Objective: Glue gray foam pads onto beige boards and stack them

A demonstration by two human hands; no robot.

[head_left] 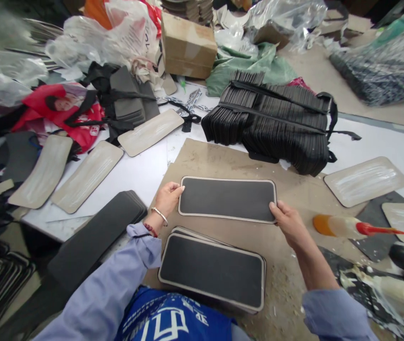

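Observation:
Between my two hands is a dark grey rectangular panel point(227, 199) with rounded corners and a beige border. My left hand point(169, 196) pinches its left end, thumb on top. At the lower right corner, my right hand point(284, 215) grips it the same way. Nearer to me lies a stack of similar bordered panels point(212, 271), its upper pieces slightly skewed. Both hands are over a brown board point(205, 158). Left of my left forearm rests a pile of plain dark panels point(97, 234).
Black strips tied in a bundle point(276, 118) stand behind the board. Beige panels with whitish streaks lie left point(88, 176) and right point(367, 181). A bottle with a red nozzle point(347, 226) lies at right. A cardboard box point(187, 45) and plastic bags point(116, 35) are at the back.

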